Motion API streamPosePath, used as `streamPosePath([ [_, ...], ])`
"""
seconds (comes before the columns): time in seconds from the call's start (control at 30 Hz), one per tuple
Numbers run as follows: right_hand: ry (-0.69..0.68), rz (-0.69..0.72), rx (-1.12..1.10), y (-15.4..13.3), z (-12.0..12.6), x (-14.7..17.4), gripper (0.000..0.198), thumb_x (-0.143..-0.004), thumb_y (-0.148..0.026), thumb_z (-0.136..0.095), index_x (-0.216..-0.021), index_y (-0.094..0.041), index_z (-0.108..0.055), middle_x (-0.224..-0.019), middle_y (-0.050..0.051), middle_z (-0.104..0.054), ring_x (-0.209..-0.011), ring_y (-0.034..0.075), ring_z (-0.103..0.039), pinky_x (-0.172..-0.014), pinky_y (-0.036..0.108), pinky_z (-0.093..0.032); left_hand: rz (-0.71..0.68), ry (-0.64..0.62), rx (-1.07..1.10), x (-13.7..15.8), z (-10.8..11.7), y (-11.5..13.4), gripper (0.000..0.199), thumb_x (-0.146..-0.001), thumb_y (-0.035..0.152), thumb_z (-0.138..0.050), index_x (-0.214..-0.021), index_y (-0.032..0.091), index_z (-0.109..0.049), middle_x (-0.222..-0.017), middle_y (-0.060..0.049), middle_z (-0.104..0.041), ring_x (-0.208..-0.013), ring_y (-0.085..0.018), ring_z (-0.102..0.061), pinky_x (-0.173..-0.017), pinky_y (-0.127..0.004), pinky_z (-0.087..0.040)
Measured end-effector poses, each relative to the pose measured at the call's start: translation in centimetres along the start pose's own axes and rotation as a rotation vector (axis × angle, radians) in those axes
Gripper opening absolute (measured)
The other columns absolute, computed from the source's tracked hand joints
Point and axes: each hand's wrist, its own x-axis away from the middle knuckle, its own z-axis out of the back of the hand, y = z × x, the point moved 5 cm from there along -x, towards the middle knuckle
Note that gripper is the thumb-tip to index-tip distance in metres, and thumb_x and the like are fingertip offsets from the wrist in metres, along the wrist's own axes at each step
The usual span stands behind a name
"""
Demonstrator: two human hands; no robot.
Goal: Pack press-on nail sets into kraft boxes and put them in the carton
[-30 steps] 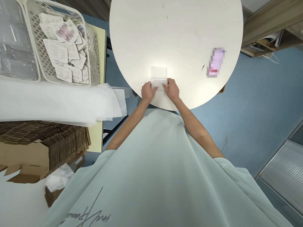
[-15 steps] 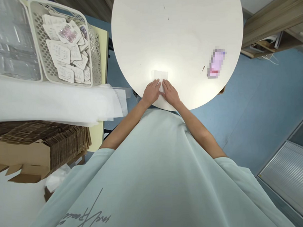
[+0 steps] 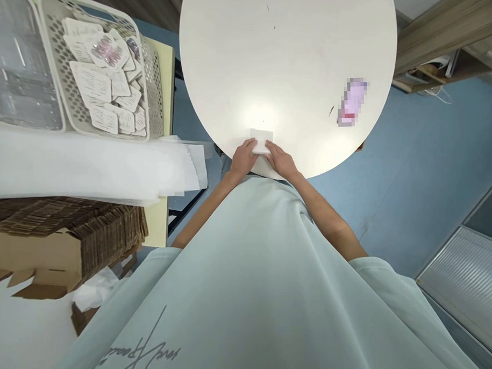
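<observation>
A small folded white sheet (image 3: pixel 261 141), thin and soft like packing foam or paper, lies near the close edge of the round white table (image 3: pixel 306 48). My left hand (image 3: pixel 244 157) grips its left edge, fingers bent around the side. At the opposite edge, my right hand (image 3: pixel 282 160) pinches the sheet between thumb and fingers. Anything wrapped inside the folds is hidden.
To the left, a side table (image 3: pixel 156 222) bears a perforated basket (image 3: pixel 152 83) of carded packets, a bin of clear plastic boxes (image 3: pixel 18 68), long white sheets (image 3: pixel 87 166) and flattened cardboard boxes (image 3: pixel 110 232). A blurred pink item (image 3: pixel 353 101) lies on the round table's right side.
My hands have gone from lying flat over the white sheet to holding its two sides. The sheet looks shorter and sits slightly nearer me.
</observation>
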Motion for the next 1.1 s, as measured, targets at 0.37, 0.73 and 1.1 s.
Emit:
streamPosePath([
  [0.37, 0.158, -0.12, -0.011, 1.4, 2.6, -5.7, 0.071, -0.12, -0.068, -0.042, -0.175, -0.022, -0.05, -0.168, 0.022, -0.063, -0.157, 0.041, -0.059, -0.127, 0.066, -0.057, 0.356, 0.232, 0.116, -4.8, 0.4, -1.9, 0.026, -0.101, 0.042, -0.085, -0.098, 0.024, -0.067, -0.111, -0.015, -0.072, -0.122, -0.043, -0.073, -0.117, -0.062, -0.057],
  [0.73, 0.131, -0.128, 0.001, -0.5, 1.5, -7.5, 0.052, -0.116, -0.034, -0.055, -0.166, -0.022, -0.065, -0.175, 0.018, -0.06, -0.164, 0.039, -0.053, -0.138, 0.066, -0.046, 0.591, 0.337, 0.21, -2.8, 0.5, -1.6, 0.044, -0.104, 0.04, -0.084, -0.133, 0.023, -0.057, -0.135, -0.017, -0.071, -0.134, -0.035, -0.071, -0.118, -0.051, -0.056],
  [1.1, 0.379, -0.538, -0.267, -3.0, -1.2, -5.1, 0.042, -0.109, -0.028, -0.067, -0.149, -0.019, -0.066, -0.147, 0.018, -0.069, -0.122, 0.029, -0.073, -0.114, 0.046, -0.061, 0.405, 0.171, 0.287, -4.0, 3.7, -0.2, 0.032, -0.101, 0.014, -0.076, -0.13, 0.021, -0.063, -0.144, -0.017, -0.069, -0.12, -0.028, -0.075, -0.113, -0.043, -0.058],
])
